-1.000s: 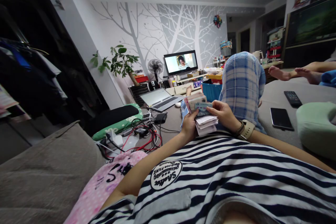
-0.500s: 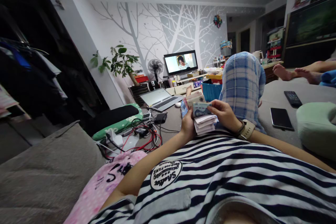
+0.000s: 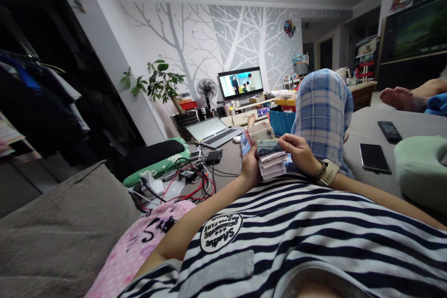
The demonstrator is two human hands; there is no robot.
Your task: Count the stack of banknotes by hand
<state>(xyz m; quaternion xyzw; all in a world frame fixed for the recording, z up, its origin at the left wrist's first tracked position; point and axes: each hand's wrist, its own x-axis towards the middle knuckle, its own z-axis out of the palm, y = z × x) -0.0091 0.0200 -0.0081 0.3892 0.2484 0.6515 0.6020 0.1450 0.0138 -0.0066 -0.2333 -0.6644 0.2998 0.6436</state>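
A thick stack of banknotes [image 3: 272, 160] is gripped along its left side by my left hand [image 3: 250, 167], thumb on top. Its far part fans upward, with pinkish and pale notes showing. One bluish-green banknote [image 3: 268, 147] lies across the stack, bent toward me. My right hand [image 3: 299, 152] pinches that note's right end between thumb and fingers. A watch with a pale strap [image 3: 329, 173] and a dark beaded bracelet sit on my right wrist. Both hands rest just above my striped shirt [image 3: 296, 209], beside my raised knee in plaid trousers [image 3: 323, 111].
To the left lie an open laptop [image 3: 214, 132], a white mouse [image 3: 237, 139] and tangled cables [image 3: 199, 181]. A phone [image 3: 375, 158], a remote [image 3: 389, 131] and a green neck pillow [image 3: 422, 167] lie right. Another person's foot [image 3: 398, 98] shows at far right.
The bluish-green note has tilted and folded lower over the stack, my right hand still pinching its end. The other person's feet have shifted right. The television picture differs.
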